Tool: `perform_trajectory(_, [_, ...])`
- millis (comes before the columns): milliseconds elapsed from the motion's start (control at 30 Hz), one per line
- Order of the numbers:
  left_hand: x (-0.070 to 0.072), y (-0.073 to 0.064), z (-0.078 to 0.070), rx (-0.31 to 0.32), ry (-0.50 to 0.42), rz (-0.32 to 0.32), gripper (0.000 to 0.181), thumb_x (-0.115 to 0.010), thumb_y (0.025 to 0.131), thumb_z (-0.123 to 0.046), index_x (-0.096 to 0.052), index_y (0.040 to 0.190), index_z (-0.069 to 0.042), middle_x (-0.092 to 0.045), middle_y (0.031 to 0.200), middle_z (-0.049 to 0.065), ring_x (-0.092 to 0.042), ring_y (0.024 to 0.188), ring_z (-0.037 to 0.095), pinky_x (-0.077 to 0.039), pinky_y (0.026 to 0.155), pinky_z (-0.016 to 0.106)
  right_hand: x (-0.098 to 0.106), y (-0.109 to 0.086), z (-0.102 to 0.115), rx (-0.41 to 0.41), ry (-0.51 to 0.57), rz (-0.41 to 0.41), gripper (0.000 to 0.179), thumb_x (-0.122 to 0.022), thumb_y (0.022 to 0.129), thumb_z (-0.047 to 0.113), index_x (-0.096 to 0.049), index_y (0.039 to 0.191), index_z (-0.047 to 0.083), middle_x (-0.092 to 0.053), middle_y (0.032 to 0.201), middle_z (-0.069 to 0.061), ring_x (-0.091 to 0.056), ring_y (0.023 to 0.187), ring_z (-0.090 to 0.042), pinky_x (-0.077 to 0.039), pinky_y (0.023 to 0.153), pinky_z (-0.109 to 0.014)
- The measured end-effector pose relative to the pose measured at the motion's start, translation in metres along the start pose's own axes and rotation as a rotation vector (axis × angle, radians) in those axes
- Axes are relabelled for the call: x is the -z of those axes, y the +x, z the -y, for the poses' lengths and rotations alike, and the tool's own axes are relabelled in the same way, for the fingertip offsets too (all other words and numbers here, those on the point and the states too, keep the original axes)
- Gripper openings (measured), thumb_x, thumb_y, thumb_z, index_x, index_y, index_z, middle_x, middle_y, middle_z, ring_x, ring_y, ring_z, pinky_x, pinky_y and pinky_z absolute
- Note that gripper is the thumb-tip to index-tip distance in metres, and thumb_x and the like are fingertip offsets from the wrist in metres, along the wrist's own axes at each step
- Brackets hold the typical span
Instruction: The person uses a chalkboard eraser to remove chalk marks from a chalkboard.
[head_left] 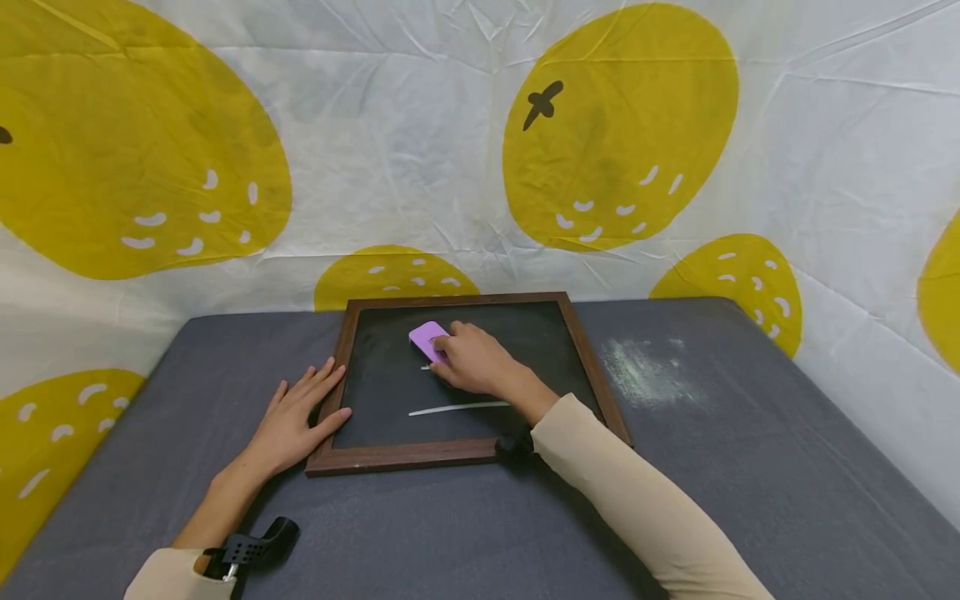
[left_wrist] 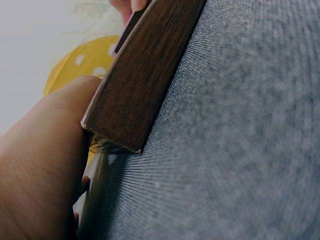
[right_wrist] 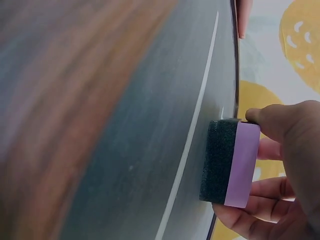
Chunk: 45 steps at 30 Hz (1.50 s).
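A small chalkboard (head_left: pixel 390 425) in a brown wooden frame lies on a dark grey cloth. My right hand (head_left: pixel 476 360) grips a purple chalkboard eraser (head_left: pixel 426 335) over the upper middle of the board. In the right wrist view the eraser's dark felt (right_wrist: pixel 218 160) faces the board, with thumb and fingers at its purple back. One long white chalk line (head_left: pixel 453 408) crosses the lower part of the board. A short bit of chalk line (head_left: pixel 425 367) shows beside the eraser. My left hand (head_left: pixel 296 421), fingers straight, rests on the left side of the wooden frame (left_wrist: pixel 145 75).
Pale chalk dust (head_left: pixel 648 371) is smeared on the tablecloth right of the board. A white curtain (head_left: pixel 390 150) with yellow fruit prints hangs behind the table. A black strap with a camera mount (head_left: pixel 258 546) is on the left wrist.
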<state>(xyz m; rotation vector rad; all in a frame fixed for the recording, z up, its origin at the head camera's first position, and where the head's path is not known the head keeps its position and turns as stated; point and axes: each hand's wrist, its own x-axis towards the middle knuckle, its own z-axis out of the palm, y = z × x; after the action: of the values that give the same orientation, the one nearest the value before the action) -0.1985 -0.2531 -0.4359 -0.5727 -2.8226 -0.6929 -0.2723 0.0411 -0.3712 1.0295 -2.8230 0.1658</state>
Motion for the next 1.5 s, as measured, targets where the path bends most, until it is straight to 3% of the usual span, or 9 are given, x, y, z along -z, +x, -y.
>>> perform_trajectory(433, [0.002, -0.001, -0.003, 0.013, 0.002, 0.002, 0.069, -0.059, 0.093, -0.043, -0.034, 0.15, -0.012, -0.026, 0.155, 0.012, -0.023, 0.139, 0.041, -0.007, 0.109, 0.064, 0.003, 0.0, 0.001, 0.112, -0.001, 0.039, 0.033, -0.065, 0.092, 0.029, -0.067, 0.121, 0.014, -0.051, 0.09, -0.008, -0.047, 0.081, -0.022, -0.043, 0.069, -0.031])
perform_trajectory(700, [0.001, 0.0, -0.002, 0.01, -0.009, 0.017, 0.068, -0.058, 0.094, -0.042, -0.034, 0.151, -0.012, -0.025, 0.155, 0.012, -0.022, 0.14, 0.04, -0.007, 0.109, 0.063, 0.008, -0.003, -0.011, 0.15, 0.055, 0.104, 0.034, -0.065, 0.092, 0.023, -0.065, 0.125, 0.016, -0.053, 0.095, -0.007, -0.048, 0.083, -0.021, -0.043, 0.073, -0.031])
perform_trajectory(867, [0.001, -0.002, -0.002, 0.014, -0.012, 0.015, 0.068, -0.058, 0.094, -0.041, -0.034, 0.151, -0.012, -0.025, 0.155, 0.012, -0.022, 0.14, 0.04, -0.006, 0.109, 0.063, 0.012, -0.004, -0.023, 0.141, 0.136, 0.142, 0.037, -0.065, 0.092, 0.018, -0.064, 0.129, 0.018, -0.056, 0.101, -0.007, -0.049, 0.086, -0.019, -0.044, 0.074, -0.03])
perform_trajectory(1100, [0.0, -0.003, -0.001, 0.005, -0.015, -0.006, 0.067, -0.058, 0.094, -0.042, -0.035, 0.15, -0.012, -0.027, 0.155, 0.013, -0.023, 0.139, 0.04, -0.007, 0.108, 0.064, 0.014, -0.012, -0.049, 0.126, 0.169, 0.132, 0.037, -0.066, 0.091, 0.013, -0.065, 0.127, 0.017, -0.057, 0.105, -0.008, -0.051, 0.093, -0.021, -0.046, 0.081, -0.033])
perform_trajectory(1500, [-0.002, -0.003, 0.001, 0.007, -0.024, 0.001, 0.068, -0.058, 0.094, -0.042, -0.033, 0.151, -0.013, -0.025, 0.155, 0.013, -0.022, 0.14, 0.04, -0.006, 0.109, 0.064, 0.022, -0.04, -0.081, -0.024, 0.147, 0.099, 0.035, -0.068, 0.09, 0.019, -0.067, 0.125, 0.015, -0.056, 0.097, -0.008, -0.047, 0.08, -0.02, -0.041, 0.069, -0.034])
